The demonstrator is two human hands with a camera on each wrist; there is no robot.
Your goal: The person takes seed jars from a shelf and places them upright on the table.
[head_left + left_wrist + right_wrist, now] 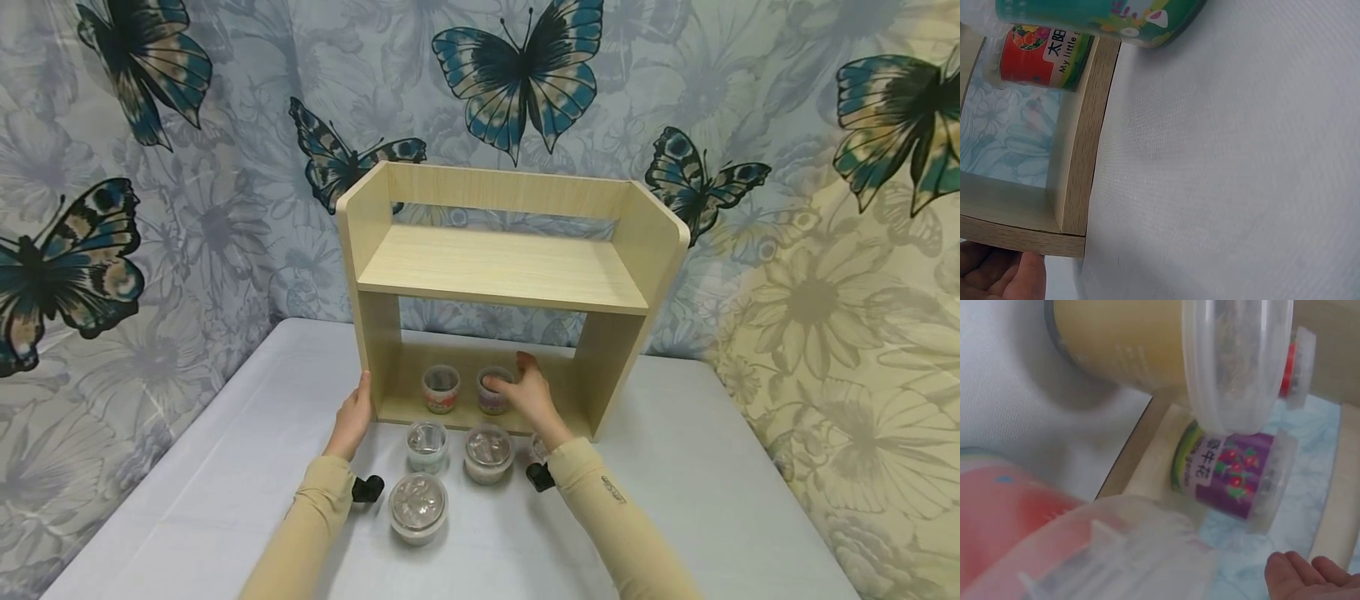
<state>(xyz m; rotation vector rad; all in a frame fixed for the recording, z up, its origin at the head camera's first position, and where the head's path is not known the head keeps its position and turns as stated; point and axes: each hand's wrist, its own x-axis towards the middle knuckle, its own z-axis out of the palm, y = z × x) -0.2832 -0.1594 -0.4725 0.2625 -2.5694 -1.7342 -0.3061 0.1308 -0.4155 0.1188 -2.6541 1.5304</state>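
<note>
A small plastic cup with a purple flower label (1229, 475) stands on the lower board of a pale wooden shelf (502, 267). Close over it is my right hand (534, 396), thumb overlapping the cup in the head view; the right wrist view has its fingertips (1282, 569) apart from the cup. To the left, a similar cup with a red label (441, 392) stands on the same board. My left hand (351, 421) rests against the outer face of the shelf's left side panel, its fingers partly hidden behind the panel in the left wrist view.
Before the shelf, on the white-covered table (225, 500), stand a small green-labelled cup (427, 446), a lidded yellowish tub (487, 454) and a larger lidded tub (417, 507). A reddish cup (538, 450) is partly hidden by the right wrist. Butterfly-patterned cloth (247, 167) hangs behind.
</note>
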